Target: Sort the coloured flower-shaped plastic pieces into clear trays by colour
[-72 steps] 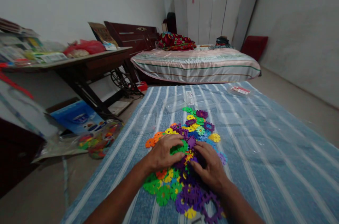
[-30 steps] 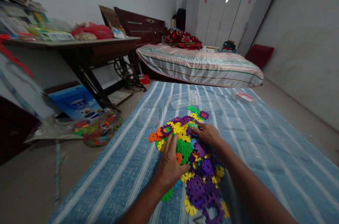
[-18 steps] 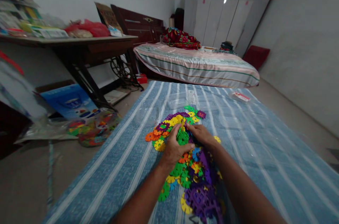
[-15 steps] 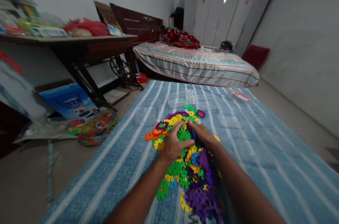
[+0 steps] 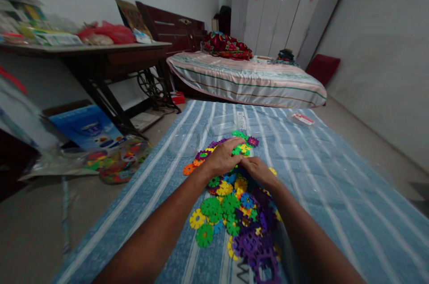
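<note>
A heap of colourful plastic disc and gear pieces [image 5: 231,203] lies on the blue striped cloth [image 5: 150,212]. My left hand [image 5: 225,156] arches over the far part of the heap, its fingers stretched forward and its thumb apart from them. Close against its thumb is my right hand [image 5: 258,170], fingers curled in low over the pieces; what they grip, if anything, is hidden. Green and yellow pieces [image 5: 245,149] show just past the hands. Nearest me are linked purple square pieces [image 5: 256,248], beside loose green discs [image 5: 204,235].
Clear plastic containers [image 5: 185,143] stand beyond the heap, faint against the cloth. A small red and white box [image 5: 303,119] rests at the far right. Behind the table is a bed [image 5: 248,76]; a sewing-machine table [image 5: 110,49] stands to the left.
My left hand has swung over to the far side of the heap and turned rightward, uncovering pieces near me. My right hand has shifted only slightly. Some discs in the heap have moved.
</note>
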Demonstrator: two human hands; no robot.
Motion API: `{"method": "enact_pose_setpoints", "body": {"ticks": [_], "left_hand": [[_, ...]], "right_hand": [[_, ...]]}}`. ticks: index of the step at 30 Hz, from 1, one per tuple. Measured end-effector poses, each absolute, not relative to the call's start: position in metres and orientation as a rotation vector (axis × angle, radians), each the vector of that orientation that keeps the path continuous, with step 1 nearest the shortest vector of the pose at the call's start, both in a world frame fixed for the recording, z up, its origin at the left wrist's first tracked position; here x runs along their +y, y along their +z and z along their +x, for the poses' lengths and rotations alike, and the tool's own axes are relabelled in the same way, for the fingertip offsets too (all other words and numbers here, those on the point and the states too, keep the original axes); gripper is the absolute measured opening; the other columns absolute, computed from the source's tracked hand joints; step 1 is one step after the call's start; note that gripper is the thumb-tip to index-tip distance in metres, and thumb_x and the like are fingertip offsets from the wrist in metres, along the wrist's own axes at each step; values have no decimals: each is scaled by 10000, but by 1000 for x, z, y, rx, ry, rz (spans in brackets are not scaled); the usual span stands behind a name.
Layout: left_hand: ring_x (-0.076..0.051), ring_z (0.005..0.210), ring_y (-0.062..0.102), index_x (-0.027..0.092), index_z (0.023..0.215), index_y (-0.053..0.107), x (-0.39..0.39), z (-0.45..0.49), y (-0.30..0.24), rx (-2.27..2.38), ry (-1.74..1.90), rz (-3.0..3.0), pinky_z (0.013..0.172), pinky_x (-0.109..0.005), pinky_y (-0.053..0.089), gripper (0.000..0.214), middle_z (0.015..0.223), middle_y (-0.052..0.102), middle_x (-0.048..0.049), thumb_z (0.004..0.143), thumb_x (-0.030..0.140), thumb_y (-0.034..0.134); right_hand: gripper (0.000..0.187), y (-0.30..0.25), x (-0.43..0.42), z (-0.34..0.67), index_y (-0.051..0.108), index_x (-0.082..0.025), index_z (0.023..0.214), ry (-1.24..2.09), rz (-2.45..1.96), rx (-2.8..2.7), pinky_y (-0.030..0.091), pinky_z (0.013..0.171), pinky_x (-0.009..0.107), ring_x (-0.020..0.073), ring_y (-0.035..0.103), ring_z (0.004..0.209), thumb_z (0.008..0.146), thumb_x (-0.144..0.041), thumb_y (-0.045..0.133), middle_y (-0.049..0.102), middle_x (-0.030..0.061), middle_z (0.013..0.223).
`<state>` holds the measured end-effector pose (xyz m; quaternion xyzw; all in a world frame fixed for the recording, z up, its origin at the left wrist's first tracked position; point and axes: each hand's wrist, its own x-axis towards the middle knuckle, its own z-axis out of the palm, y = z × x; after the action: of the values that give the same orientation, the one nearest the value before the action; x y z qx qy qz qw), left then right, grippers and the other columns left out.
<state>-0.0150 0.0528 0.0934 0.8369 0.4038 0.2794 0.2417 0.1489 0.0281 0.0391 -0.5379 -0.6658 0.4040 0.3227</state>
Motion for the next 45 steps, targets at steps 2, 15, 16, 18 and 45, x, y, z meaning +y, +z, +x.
{"method": "enact_pose_setpoints", "body": {"ticks": [2, 15, 16, 18, 45], "left_hand": [[-222, 1336, 488, 142, 1303, 581, 56, -19, 95, 1102, 734, 2347, 1168, -398, 350, 555, 1413, 566, -89, 753, 169, 514], [-315, 1131, 597, 151, 1169, 615, 82, -43, 68, 1735, 77, 2418, 955, -434, 464, 490, 1236, 623, -164, 903, 528, 450], [-332, 1141, 589, 148, 1190, 601, 82, -42, 66, 1768, 33, 2394, 950, -448, 460, 554, 1251, 614, -176, 894, 586, 436], [-354, 1173, 567, 142, 1224, 577, 80, -38, 64, 1807, -1, 2368, 959, -463, 443, 647, 1287, 595, -196, 870, 662, 425], [-250, 1114, 637, 130, 1134, 673, 44, -2, 46, 1397, 690, 1968, 982, -345, 473, 459, 1176, 705, -116, 853, 469, 540]], "right_hand": [[561, 43, 20, 154, 471, -193, 545, 990, -1401, -1854, 258, 536, 254, 112, 361, 549, 867, -648, 402, 392, -35, 535], [476, 15, -97, 201, 686, -234, 1122, 472, -1839, -1432, 545, 774, 423, 281, 698, 856, 834, -583, 538, 741, 88, 964], [491, 12, -105, 202, 676, -237, 1137, 516, -1887, -1378, 552, 729, 411, 270, 702, 796, 827, -594, 544, 743, 78, 936], [523, 8, -118, 203, 663, -236, 1153, 605, -1927, -1291, 557, 667, 387, 252, 701, 720, 806, -614, 559, 744, 67, 919], [443, -7, -71, 116, 654, -202, 1192, 594, -1457, -1197, 496, 988, 436, 254, 621, 1099, 781, -365, 639, 664, 96, 1202]]}}
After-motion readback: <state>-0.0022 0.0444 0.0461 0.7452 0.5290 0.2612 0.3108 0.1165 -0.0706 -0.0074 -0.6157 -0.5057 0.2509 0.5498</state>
